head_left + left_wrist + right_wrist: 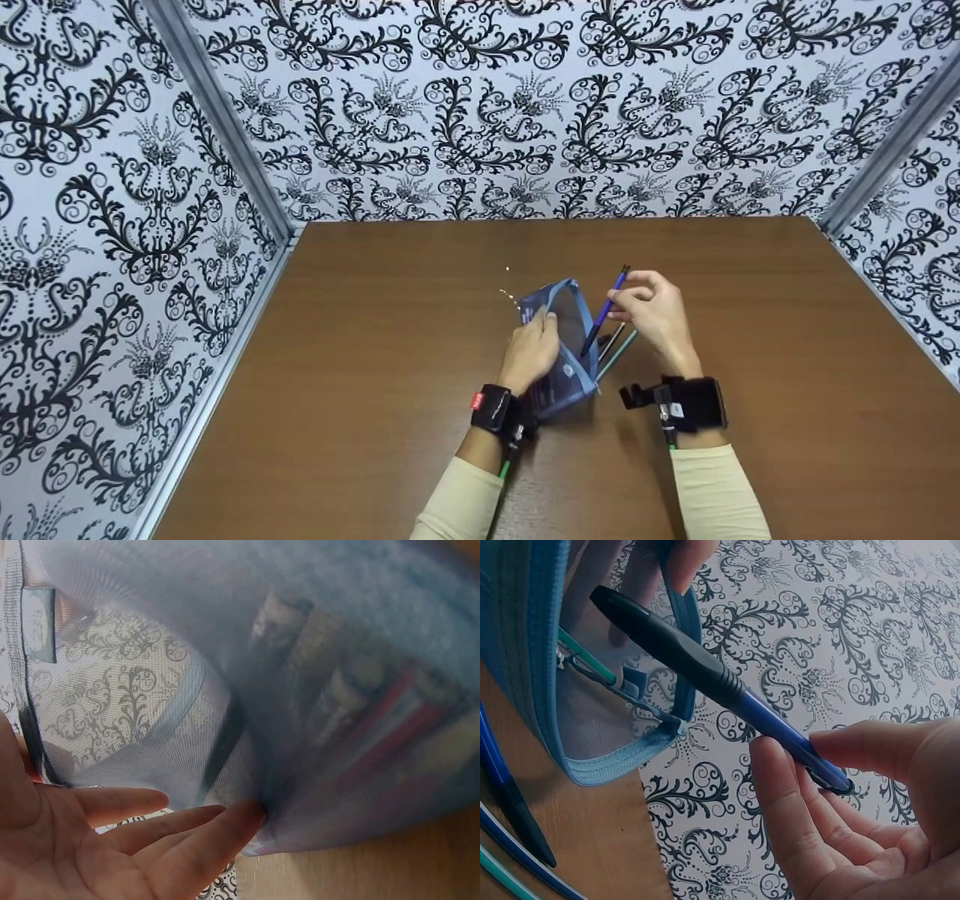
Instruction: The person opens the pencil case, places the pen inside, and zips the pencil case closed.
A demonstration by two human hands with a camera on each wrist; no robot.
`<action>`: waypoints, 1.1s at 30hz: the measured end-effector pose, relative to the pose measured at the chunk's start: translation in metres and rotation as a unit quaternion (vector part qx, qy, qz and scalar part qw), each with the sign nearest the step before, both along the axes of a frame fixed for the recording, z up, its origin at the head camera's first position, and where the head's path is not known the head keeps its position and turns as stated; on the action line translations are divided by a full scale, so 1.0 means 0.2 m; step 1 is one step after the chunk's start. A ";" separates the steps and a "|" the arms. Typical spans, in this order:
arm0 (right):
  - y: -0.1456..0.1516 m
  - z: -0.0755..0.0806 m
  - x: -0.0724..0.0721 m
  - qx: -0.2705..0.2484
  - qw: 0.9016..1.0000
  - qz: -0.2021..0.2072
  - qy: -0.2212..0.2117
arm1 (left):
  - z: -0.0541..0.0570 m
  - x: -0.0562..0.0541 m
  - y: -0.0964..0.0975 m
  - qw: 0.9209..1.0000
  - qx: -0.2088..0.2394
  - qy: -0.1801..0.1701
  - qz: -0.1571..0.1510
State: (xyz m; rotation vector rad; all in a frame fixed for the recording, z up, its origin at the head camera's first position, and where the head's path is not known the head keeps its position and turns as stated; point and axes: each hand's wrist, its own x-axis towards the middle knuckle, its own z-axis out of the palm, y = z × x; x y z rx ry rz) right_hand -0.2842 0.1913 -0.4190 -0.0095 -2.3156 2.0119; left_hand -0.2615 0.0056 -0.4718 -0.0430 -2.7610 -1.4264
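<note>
Patterned walls stand behind a brown worktop. Above it, the left hand grips a blue pouch near its rim, holding it tilted, with its mouth spread. The right hand pinches a blue pen between thumb and fingers; its black tip is directed to this mouth. Other pens lie just beside the pouch.

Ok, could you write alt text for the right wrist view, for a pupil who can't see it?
A right hand pinches a blue and black pen, its black end at the open mouth of a blue mesh pouch that the left hand holds. Another pen shows at lower left.
</note>
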 end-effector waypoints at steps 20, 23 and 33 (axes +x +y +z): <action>-0.04 -0.03 0.00 0.030 0.999 0.024 0.012 | 0.00 0.00 0.01 1.000 0.005 -0.011 -0.002; -0.04 -0.03 0.00 0.031 0.999 0.025 0.012 | 0.00 0.00 0.01 1.000 0.005 -0.013 -0.002; -0.06 -0.04 0.00 0.018 0.999 0.034 0.006 | -0.01 -0.01 0.01 1.000 0.005 -0.006 0.005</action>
